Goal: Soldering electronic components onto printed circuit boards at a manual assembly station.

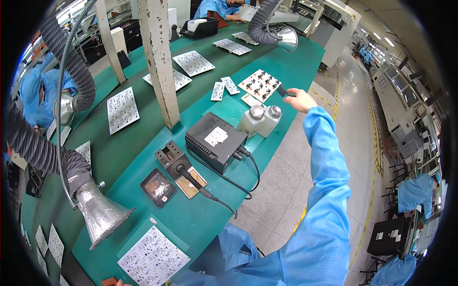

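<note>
The fingers of the right hand [300, 100] pinch a small black block [281, 90] by one end, probably to stay clear of the white, component-studded panel [260, 85] beside it on the smooth green table [300, 59]; the left hand [122, 283] is mostly cropped, its grip untellable.

The ridged black tool [281, 90], partly hidden by fingers, is in the right grip [300, 100] between one and two o'clock. Its dark end meets the three-to-four-o'clock corner of a cream board [260, 85] studded with black and reddish parts; contact is unclear. Toward seven o'clock, a white circuit board [153, 258] with small dark marks sits askew, nearest the left grip [123, 283].
</note>
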`<move>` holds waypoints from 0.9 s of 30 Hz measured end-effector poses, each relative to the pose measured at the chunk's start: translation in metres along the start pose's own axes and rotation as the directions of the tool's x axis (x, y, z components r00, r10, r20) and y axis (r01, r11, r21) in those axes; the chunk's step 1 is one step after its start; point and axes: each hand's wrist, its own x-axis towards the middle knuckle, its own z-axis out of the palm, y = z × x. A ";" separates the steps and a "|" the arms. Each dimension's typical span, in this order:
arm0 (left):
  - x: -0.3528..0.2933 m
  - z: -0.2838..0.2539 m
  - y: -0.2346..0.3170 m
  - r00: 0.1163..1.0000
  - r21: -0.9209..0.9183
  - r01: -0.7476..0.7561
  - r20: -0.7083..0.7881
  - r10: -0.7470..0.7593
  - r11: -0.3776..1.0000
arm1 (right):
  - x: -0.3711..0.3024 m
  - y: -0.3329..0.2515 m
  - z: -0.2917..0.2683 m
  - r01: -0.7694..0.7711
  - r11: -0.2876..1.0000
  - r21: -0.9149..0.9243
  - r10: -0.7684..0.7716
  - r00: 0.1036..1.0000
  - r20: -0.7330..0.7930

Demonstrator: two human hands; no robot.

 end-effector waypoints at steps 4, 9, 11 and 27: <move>0.002 0.001 0.002 1.000 0.008 -0.025 0.012 0.025 1.000 | 0.052 0.008 0.028 -0.057 0.987 -0.149 0.069 0.995 0.076; -0.003 -0.007 0.001 0.999 0.040 -0.048 -0.023 0.049 0.998 | 0.048 -0.016 0.015 0.012 0.999 0.042 -0.007 0.993 -0.120; -0.005 -0.008 -0.003 0.998 0.035 -0.053 -0.036 0.054 0.998 | 0.022 -0.034 0.002 0.121 0.984 0.129 -0.111 0.990 -0.083; -0.002 -0.008 -0.006 0.997 -0.007 -0.077 -0.006 0.077 0.997 | -0.068 -0.031 0.012 0.246 0.969 -0.009 -0.245 0.969 0.029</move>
